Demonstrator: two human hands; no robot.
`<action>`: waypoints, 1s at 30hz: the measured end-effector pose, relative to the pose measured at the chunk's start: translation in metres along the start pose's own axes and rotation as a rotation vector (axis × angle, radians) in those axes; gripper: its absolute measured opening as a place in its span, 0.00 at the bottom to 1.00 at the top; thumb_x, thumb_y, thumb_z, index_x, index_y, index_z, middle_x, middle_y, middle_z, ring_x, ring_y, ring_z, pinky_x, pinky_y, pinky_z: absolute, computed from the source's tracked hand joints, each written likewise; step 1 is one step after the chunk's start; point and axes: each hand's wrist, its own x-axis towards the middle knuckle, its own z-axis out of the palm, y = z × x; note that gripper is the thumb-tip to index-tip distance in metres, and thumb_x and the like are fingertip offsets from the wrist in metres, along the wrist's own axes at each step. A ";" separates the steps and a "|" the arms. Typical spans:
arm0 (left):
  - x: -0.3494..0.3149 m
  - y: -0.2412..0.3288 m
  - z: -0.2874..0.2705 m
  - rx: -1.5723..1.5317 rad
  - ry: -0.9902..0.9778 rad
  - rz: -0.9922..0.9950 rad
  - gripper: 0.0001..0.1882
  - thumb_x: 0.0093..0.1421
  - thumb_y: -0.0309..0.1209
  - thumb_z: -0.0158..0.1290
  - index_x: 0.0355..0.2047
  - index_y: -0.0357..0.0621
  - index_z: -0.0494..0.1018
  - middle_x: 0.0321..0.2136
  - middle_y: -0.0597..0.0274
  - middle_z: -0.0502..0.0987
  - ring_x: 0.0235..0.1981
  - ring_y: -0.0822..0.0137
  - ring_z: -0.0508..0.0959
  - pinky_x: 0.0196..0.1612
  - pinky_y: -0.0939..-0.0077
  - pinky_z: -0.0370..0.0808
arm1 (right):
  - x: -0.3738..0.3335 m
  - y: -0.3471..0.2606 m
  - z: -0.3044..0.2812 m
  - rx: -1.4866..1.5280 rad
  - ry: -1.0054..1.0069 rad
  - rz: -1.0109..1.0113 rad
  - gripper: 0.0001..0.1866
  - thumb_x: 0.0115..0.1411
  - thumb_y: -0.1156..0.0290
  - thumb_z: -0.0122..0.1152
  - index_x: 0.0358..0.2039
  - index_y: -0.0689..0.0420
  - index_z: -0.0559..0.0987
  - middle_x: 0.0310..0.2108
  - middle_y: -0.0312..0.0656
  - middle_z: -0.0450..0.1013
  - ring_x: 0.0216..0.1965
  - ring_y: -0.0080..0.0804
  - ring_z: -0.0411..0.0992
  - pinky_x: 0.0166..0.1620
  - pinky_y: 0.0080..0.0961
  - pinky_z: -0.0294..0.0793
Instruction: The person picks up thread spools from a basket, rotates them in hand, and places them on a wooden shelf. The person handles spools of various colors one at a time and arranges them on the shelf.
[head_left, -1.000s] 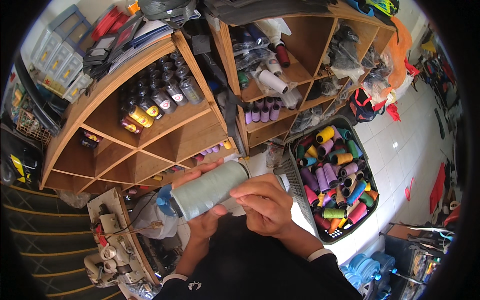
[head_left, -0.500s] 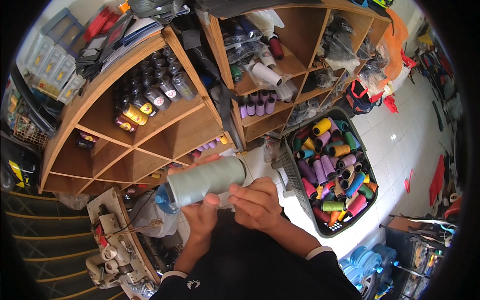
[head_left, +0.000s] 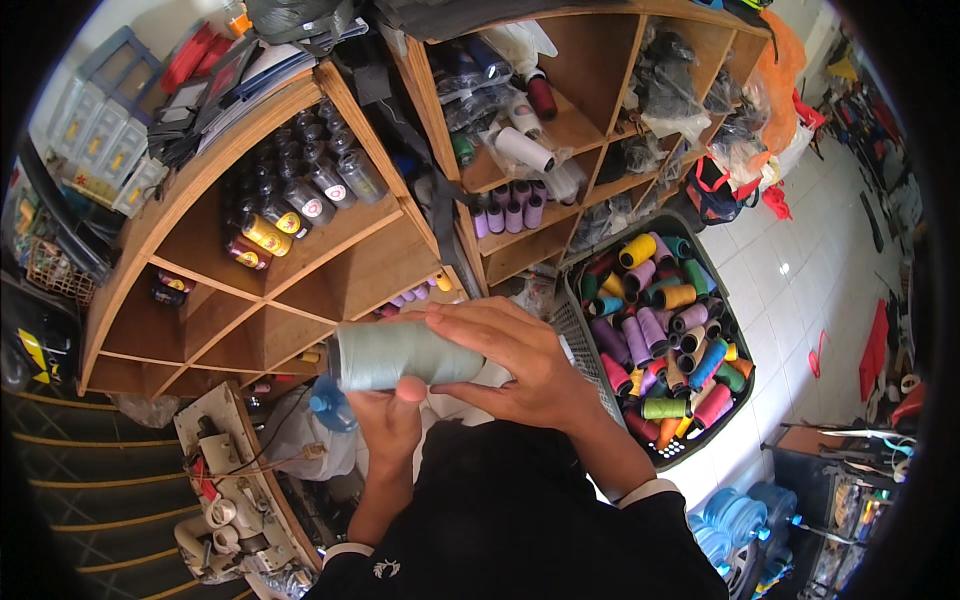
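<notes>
A pale grey-green spool of thread (head_left: 385, 357) lies nearly level between my two hands, in front of the wooden shelves. From below, my left hand (head_left: 385, 418) supports it, thumb pressed on the near side. My right hand (head_left: 530, 365) is closed round the spool's right end, fingers over the top and thumb beneath. The dark rim of the spool's core shows at its left end. Most of my left fingers are hidden behind the spool.
To the right stands a dark plastic basket (head_left: 575, 330) heaped with thread spools of many colours. Wooden shelves (head_left: 330, 235) ahead hold wrapped spools and bags. A sewing machine (head_left: 225, 500) is at lower left, near a blue water bottle (head_left: 330, 405). Large blue bottles (head_left: 735, 520) stand at lower right.
My right hand has moved up and left from beside the spool and closed round its right end. The spool has dipped slightly at its right end; my left hand still holds it.
</notes>
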 end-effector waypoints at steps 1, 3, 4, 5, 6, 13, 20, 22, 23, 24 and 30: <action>-0.001 -0.005 -0.005 0.028 0.017 -0.011 0.44 0.53 0.59 0.58 0.57 0.38 0.57 0.53 0.52 0.68 0.54 0.60 0.71 0.57 0.62 0.67 | -0.001 0.001 0.004 0.020 0.018 -0.017 0.35 0.40 0.69 0.78 0.51 0.63 0.76 0.57 0.52 0.66 0.49 0.43 0.72 0.49 0.34 0.73; 0.001 -0.004 -0.007 -0.100 -0.017 -0.071 0.43 0.56 0.56 0.57 0.60 0.37 0.56 0.55 0.51 0.67 0.56 0.59 0.70 0.58 0.61 0.65 | -0.005 -0.004 0.009 0.093 0.099 0.088 0.35 0.40 0.69 0.79 0.51 0.65 0.76 0.54 0.53 0.69 0.48 0.41 0.73 0.47 0.31 0.75; 0.006 0.003 -0.005 -0.257 -0.069 -0.119 0.42 0.58 0.54 0.56 0.61 0.37 0.55 0.57 0.51 0.66 0.56 0.59 0.69 0.59 0.60 0.64 | -0.007 -0.006 0.011 0.130 0.137 0.142 0.36 0.40 0.70 0.79 0.51 0.65 0.76 0.52 0.54 0.70 0.47 0.39 0.74 0.46 0.30 0.75; 0.011 0.009 -0.003 -0.414 -0.123 -0.166 0.41 0.60 0.52 0.55 0.62 0.37 0.55 0.58 0.51 0.65 0.57 0.58 0.69 0.60 0.60 0.63 | -0.007 -0.007 0.011 0.155 0.164 0.172 0.36 0.40 0.69 0.79 0.51 0.66 0.76 0.50 0.54 0.71 0.46 0.38 0.74 0.46 0.29 0.75; 0.016 0.011 0.000 -0.475 -0.221 -0.105 0.36 0.63 0.44 0.53 0.63 0.35 0.55 0.60 0.49 0.64 0.59 0.57 0.67 0.61 0.60 0.61 | -0.006 -0.008 0.011 0.182 0.192 0.206 0.36 0.40 0.69 0.80 0.51 0.66 0.76 0.48 0.54 0.72 0.46 0.37 0.75 0.45 0.28 0.76; 0.017 0.005 0.008 -0.261 -0.141 -0.128 0.28 0.61 0.39 0.56 0.55 0.31 0.65 0.48 0.57 0.73 0.49 0.68 0.72 0.55 0.72 0.66 | -0.011 -0.013 0.020 0.098 0.321 0.207 0.31 0.43 0.71 0.77 0.49 0.67 0.77 0.42 0.49 0.76 0.44 0.41 0.76 0.46 0.30 0.75; 0.017 0.003 0.017 -0.224 -0.006 -0.135 0.24 0.62 0.35 0.56 0.53 0.32 0.66 0.43 0.58 0.75 0.45 0.71 0.74 0.50 0.75 0.68 | -0.019 0.000 0.030 -0.227 0.381 -0.063 0.26 0.40 0.72 0.78 0.42 0.62 0.80 0.40 0.48 0.76 0.40 0.43 0.76 0.43 0.30 0.77; 0.017 0.003 0.018 -0.227 0.009 -0.155 0.24 0.62 0.35 0.56 0.53 0.32 0.65 0.44 0.58 0.74 0.45 0.70 0.74 0.51 0.74 0.68 | -0.025 0.002 0.032 -0.315 0.346 -0.114 0.27 0.39 0.71 0.79 0.42 0.61 0.80 0.41 0.47 0.76 0.41 0.43 0.76 0.43 0.31 0.77; 0.017 0.002 0.019 -0.251 0.021 -0.175 0.25 0.62 0.35 0.56 0.54 0.32 0.65 0.44 0.58 0.74 0.45 0.70 0.74 0.51 0.74 0.68 | -0.025 0.000 0.031 -0.274 0.367 -0.088 0.28 0.38 0.70 0.80 0.42 0.61 0.79 0.41 0.47 0.76 0.42 0.43 0.75 0.44 0.32 0.76; 0.017 0.002 0.018 -0.273 0.034 -0.194 0.26 0.62 0.36 0.56 0.54 0.32 0.64 0.45 0.57 0.74 0.46 0.70 0.73 0.52 0.73 0.68 | -0.024 -0.003 0.030 -0.231 0.388 -0.064 0.29 0.37 0.70 0.80 0.42 0.61 0.79 0.42 0.47 0.76 0.42 0.43 0.75 0.44 0.32 0.76; 0.017 0.000 0.013 -0.339 0.034 -0.174 0.28 0.61 0.35 0.58 0.55 0.33 0.63 0.47 0.56 0.73 0.48 0.68 0.73 0.54 0.70 0.68 | -0.002 -0.005 0.015 0.060 0.363 0.152 0.31 0.37 0.69 0.80 0.44 0.62 0.78 0.43 0.48 0.76 0.45 0.45 0.74 0.46 0.34 0.75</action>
